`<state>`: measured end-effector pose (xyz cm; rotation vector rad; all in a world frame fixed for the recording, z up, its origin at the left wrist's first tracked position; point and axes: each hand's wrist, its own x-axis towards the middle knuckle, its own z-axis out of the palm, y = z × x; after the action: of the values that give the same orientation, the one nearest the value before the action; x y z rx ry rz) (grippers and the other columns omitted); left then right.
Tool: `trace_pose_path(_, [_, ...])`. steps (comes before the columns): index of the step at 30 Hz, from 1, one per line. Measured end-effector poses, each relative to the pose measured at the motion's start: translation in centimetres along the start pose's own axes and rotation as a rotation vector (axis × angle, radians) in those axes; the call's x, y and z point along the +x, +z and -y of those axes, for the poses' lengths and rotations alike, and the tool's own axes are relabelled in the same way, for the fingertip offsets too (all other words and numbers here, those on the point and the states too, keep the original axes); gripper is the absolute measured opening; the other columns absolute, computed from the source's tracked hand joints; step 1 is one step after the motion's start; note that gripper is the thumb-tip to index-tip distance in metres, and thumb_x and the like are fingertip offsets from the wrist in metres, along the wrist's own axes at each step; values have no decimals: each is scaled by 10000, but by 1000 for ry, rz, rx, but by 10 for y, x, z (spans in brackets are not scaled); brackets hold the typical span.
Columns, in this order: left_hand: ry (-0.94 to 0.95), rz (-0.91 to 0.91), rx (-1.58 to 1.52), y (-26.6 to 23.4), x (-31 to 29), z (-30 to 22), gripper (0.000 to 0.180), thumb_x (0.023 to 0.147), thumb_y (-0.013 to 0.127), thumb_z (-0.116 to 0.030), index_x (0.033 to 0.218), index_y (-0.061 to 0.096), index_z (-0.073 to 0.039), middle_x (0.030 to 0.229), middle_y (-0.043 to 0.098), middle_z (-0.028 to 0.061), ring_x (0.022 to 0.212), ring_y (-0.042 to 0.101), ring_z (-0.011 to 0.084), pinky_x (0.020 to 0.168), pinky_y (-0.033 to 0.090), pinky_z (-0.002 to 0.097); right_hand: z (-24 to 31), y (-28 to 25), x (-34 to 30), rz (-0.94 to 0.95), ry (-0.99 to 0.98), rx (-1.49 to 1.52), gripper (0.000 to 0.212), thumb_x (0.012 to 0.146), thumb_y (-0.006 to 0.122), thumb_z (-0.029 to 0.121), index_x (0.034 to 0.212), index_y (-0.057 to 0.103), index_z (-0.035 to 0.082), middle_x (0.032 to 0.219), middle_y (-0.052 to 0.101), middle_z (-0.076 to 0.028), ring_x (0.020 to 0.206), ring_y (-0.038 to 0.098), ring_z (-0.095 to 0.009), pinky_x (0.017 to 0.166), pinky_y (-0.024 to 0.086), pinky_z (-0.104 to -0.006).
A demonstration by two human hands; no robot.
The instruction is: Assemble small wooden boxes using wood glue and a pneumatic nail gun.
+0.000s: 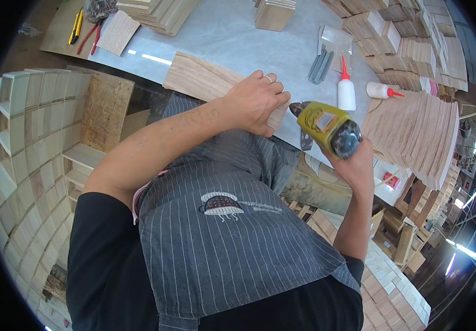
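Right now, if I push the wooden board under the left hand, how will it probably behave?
The wooden board is probably stiff, as its edges look straight. Its flat shape should hardly roll. It may slide, since the table looks smooth.

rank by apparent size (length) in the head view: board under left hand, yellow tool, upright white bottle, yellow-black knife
1. board
2. yellow tool
3. upright white bottle
4. yellow-black knife
The tool may be nearer the camera, so true sizes are unsure.
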<state>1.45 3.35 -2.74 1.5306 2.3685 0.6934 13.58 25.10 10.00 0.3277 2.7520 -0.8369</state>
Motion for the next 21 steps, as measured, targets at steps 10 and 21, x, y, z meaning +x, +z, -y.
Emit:
trace_pose_path(10, [1, 4, 2, 4, 0, 1, 771, 602, 842, -397, 1254, 612, -57, 1095, 621, 104, 1111, 555, 286, 962, 430, 407, 9, 5, -24, 71, 12, 134, 375, 694, 809, 60, 1045, 699, -14, 866, 736, -161, 784, 734, -264, 737, 550, -339])
trace_pose_path(21, [20, -22, -15, 1, 1, 2, 735, 605, 828, -374, 1231, 620, -51, 1077, 624, 112, 1097, 560, 301, 937, 434, 422, 16, 5, -20, 91, -28, 23, 352, 696, 794, 69, 1026, 696, -7, 871, 719, -192, 805, 713, -360, 732, 551, -395])
